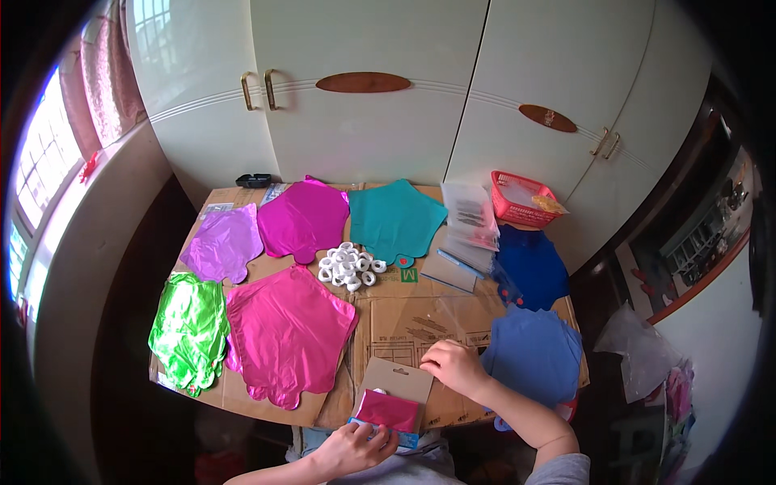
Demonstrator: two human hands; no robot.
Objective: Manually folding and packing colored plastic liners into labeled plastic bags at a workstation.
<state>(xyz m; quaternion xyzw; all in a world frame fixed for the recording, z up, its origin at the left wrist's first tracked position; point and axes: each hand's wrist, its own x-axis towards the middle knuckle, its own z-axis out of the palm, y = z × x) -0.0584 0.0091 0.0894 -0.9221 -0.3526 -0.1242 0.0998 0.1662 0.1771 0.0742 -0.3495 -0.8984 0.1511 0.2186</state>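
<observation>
**Both hands at the packet near the table edge**

Nearest to me, at the lower edge of the view, I see the left hand (349,447) with fingers curled around the bottom of a small packet (391,398) — a brown card backing with a folded magenta foil piece on it. The packet lies at the near edge of the cardboard sheet (404,311) that covers the table. My right hand (455,365) rests just beside the packet's upper right corner, fingers bent loosely down on the cardboard; I cannot tell if it pinches anything.

Right of this hand lies a stack of blue foil balloons (535,349). To the left are a big pink foil balloon (289,331) and a green one (190,327). Further away, in the middle, sits a pile of small white rolls (349,266) — behind it a purple balloon (224,242), a magenta balloon (304,218) and a teal balloon (394,218). At the far right stands a red basket (521,200), near the white cabinet doors (364,121).
</observation>
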